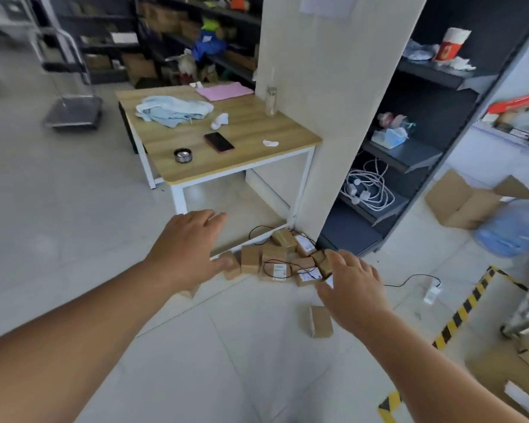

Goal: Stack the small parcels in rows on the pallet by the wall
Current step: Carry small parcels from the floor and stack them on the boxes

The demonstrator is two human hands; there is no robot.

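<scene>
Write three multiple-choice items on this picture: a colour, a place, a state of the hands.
1. The flat sheet on the light wooden table is: A green; B pink; C black.
2. The heap of small brown cardboard parcels lies: A on the table; B on a shelf; C on the tiled floor beside the cream pillar.
3. The left hand and right hand: A are open, holding nothing; B each grip a parcel; C hold a phone.
Key: B, the sheet looks pink; C, the heap touches the floor by the pillar; A, fingers spread, nothing held.
</scene>
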